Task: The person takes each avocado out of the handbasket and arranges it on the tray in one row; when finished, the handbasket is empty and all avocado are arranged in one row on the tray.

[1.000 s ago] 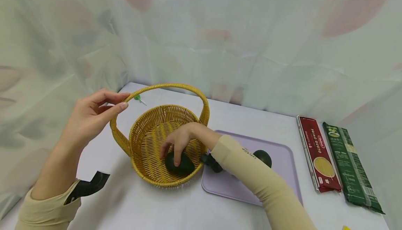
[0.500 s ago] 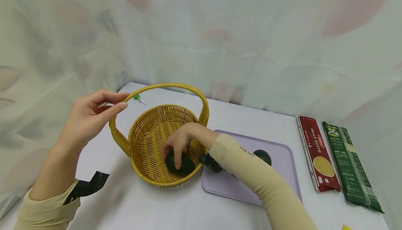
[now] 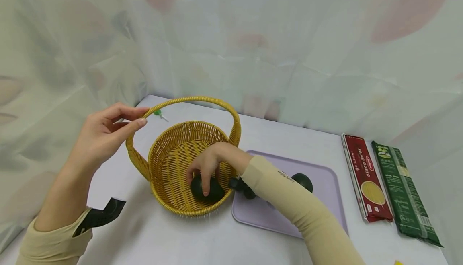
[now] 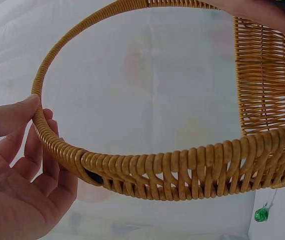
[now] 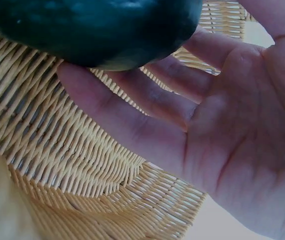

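Note:
My left hand (image 3: 108, 132) pinches the arched handle (image 3: 197, 98) of a round yellow wicker basket (image 3: 170, 206) between thumb and fingers. Close up in the left wrist view, the thumb lies on one side of the handle (image 4: 177, 167) with the fingertips behind it. Down inside the basket, my right hand (image 3: 209, 162) grips a dark green avocado (image 3: 213, 192), which sits by the near right wall. The right wrist view has the fingers reaching along the underside of the avocado (image 5: 97, 30); its far end is cut off by the frame.
A lilac tray (image 3: 327, 200), partly behind the right forearm, bears another dark avocado (image 3: 303, 181). Further right lie a red spaghetti packet (image 3: 367, 176) and a green packet (image 3: 405, 192). A green lollipop (image 3: 158, 112) lies behind the basket.
The right fingers have shifted slightly to the right on the avocado since one second ago. The left hand and basket have hardly moved.

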The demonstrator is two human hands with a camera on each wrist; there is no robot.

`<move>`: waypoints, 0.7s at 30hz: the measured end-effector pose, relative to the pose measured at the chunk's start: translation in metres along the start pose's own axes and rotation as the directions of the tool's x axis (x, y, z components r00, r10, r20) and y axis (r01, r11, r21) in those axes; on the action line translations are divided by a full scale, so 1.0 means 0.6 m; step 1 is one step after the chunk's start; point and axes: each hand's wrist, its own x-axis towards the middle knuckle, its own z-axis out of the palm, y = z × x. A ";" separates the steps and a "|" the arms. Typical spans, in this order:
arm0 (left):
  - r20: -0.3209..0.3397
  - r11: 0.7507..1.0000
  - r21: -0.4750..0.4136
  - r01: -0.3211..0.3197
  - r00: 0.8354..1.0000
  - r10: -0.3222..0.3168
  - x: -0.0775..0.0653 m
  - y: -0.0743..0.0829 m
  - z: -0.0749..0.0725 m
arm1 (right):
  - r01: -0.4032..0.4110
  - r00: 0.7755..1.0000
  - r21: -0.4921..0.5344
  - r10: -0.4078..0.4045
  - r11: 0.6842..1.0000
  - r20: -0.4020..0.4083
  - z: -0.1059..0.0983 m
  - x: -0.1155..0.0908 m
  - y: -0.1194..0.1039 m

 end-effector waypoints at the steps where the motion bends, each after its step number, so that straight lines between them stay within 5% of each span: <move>1: 0.000 1.000 0.004 -0.001 1.000 0.001 0.000 0.000 0.000 | 0.008 1.000 0.001 -0.008 1.000 -0.010 0.000 -0.002 0.002; 21: 0.001 1.000 0.010 0.004 1.000 -0.004 0.000 -0.004 0.000 | 0.228 0.956 0.052 -0.214 0.972 -0.198 -0.006 -0.106 0.019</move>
